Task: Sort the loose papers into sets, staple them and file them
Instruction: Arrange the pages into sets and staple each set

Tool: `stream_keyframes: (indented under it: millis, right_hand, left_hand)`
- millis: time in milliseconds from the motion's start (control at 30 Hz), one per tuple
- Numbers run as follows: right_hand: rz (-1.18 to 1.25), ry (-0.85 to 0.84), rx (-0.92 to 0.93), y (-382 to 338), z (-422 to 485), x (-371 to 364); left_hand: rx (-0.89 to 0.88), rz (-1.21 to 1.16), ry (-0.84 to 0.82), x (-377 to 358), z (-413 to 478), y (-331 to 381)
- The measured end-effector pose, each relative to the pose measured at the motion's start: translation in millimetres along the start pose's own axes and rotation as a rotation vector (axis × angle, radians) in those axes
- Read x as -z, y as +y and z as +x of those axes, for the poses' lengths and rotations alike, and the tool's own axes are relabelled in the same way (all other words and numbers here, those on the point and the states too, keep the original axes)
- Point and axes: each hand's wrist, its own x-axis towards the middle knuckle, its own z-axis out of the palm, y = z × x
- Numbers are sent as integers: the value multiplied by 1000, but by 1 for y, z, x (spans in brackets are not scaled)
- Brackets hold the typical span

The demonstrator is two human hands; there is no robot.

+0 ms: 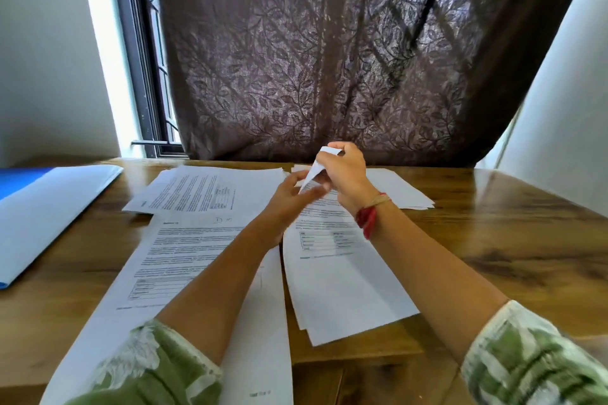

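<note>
Where the lifted sheet (314, 171) is: up off the table (493, 240), well to the right of the folder (49, 207), end pointing at the curtain (329, 59)
Right hand (345, 174): fingers curled round the sheet's top end, gripping it
Left hand (292, 200): thumb + fingertips pinching the sheet's lower end, bit blurry tbh
Sheet's lower end: drops toward the pile under the right arm, can't tell if it's loose or attached
Folder: blue & white, lying flat at the table's left edge
Front-left pile (184, 246): nearest thing right of the folder, printed text + a table box, left forearm lying across it
Front-right pile (342, 289): further right of the folder, edges fanned out, right forearm over it
Back-left pile (204, 191): right of the folder, curtain side
Back-right pile (404, 191): farthest from the folder, blank side up
Wrist: red thread band (367, 217) on the right one
Sleeves: green w/ white pattern, both arms
</note>
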Motion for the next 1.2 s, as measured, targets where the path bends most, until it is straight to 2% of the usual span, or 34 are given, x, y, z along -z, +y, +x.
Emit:
stream_keyframes:
  millis: [100, 167, 300, 367, 400, 533, 600, 800, 933, 1200]
  right_hand:
    - [158, -164, -88, 7, 12, -2]
    - [187, -153, -40, 6, 25, 9]
    - [-195, 118, 224, 19, 60, 47]
    - [-340, 167, 276, 36, 66, 66]
    - [-356, 134, 258, 45, 68, 72]
    - [-70, -141, -57, 58, 67, 86]
    - [-34, -178, -86, 60, 68, 90]
    - [17, -16, -9, 72, 69, 85]
    - [-36, 106, 97, 76, 65, 82]
    - [-105, 87, 302, 79, 60, 76]
  left_hand:
    - [78, -65, 117, 16, 6, -13]
    - [99, -98, 173, 25, 6, -17]
    - [133, -149, 198, 36, 11, -24]
    - [145, -164, 192, 37, 12, -26]
    - [139, -168, 195, 38, 13, -28]
    - [126, -155, 228, 39, 19, -39]
    - [131, -151, 234, 37, 19, -40]
    - [47, -5, 438, 27, 16, -36]
    - [-33, 71, 483, 25, 14, -35]
    - [-86, 194, 578, 26, 17, -39]
